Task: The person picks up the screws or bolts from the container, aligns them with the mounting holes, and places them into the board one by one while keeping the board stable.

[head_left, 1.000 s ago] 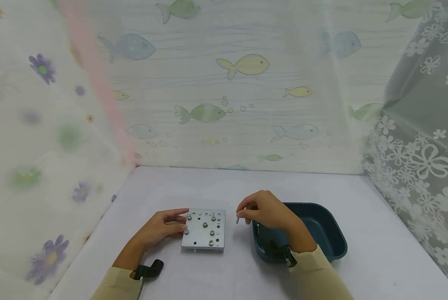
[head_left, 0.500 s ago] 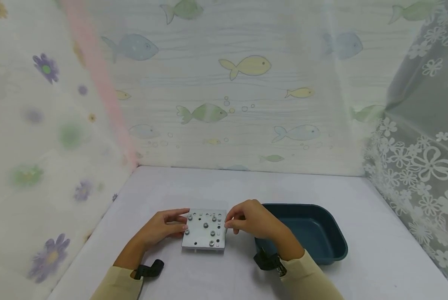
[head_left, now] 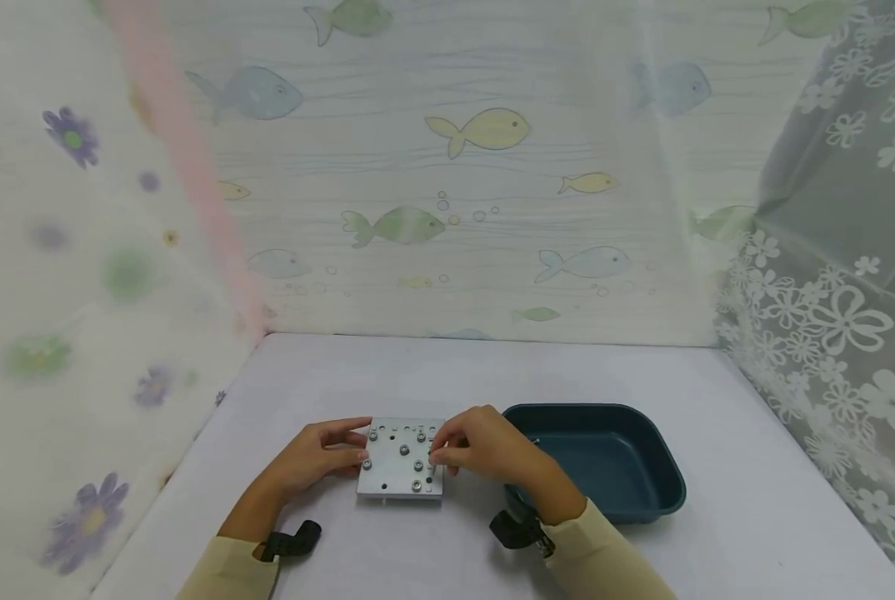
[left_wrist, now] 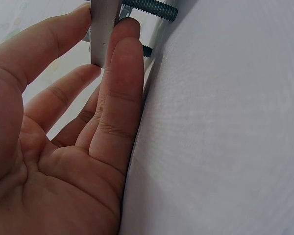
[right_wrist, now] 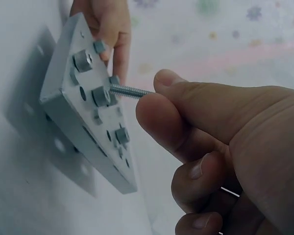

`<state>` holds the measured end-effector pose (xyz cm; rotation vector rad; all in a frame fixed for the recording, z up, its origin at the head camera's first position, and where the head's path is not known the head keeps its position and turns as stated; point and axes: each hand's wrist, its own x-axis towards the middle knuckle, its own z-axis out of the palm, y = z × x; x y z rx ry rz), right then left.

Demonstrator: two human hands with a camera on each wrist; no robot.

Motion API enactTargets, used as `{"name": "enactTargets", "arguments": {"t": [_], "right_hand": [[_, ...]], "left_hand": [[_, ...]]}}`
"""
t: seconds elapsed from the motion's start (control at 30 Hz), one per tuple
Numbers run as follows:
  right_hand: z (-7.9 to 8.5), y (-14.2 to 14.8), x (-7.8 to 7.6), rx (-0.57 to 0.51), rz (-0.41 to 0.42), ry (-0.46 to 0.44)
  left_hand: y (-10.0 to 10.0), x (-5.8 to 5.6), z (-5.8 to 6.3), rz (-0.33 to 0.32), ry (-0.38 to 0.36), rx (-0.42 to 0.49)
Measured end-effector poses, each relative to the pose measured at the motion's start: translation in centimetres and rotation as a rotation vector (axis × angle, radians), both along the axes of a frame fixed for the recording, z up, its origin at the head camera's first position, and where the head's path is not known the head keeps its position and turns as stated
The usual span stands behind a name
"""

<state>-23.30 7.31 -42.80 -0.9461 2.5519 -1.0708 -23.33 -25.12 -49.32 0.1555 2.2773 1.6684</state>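
A silver metal plate (head_left: 391, 468) with holes and several socket-head bolts stands raised over the white table. My left hand (head_left: 320, 454) grips its left edge; in the left wrist view, fingers reach beneath the plate (left_wrist: 103, 32) beside a threaded bolt end (left_wrist: 154, 9). Over the plate's right side, my right hand (head_left: 485, 443) pinches a threaded screw (right_wrist: 130, 91) between thumb and forefinger. The screw points at the plate, its visible end overlapping a bolt head in the right wrist view. Thin pale glints show between the other curled fingers.
A dark blue tray (head_left: 623, 471) stands at the right, partly behind the right forearm, with a small piece (head_left: 536, 441) near its left wall. Patterned curtains (head_left: 492, 250) hang at the back and both sides of the white table (head_left: 327, 375).
My right hand has moved left from beside the tray to over the plate's right side, bringing the screw with it. The left hand stays at the plate's left edge.
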Motion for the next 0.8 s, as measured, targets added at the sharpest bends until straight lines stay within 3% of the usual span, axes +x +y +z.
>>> {"name": "enactTargets", "arguments": {"t": [0.27,0.8], "right_hand": [[0.0,-1.0,0.5,0.052,-0.041,-0.013],[-0.5,-1.6,0.7,0.11,-0.016,0.021]], "left_hand": [[-0.1,0.0,0.0,-0.003,-0.003,0.009],[0.0,0.1,0.2,-0.002,-0.006,-0.003]]}}
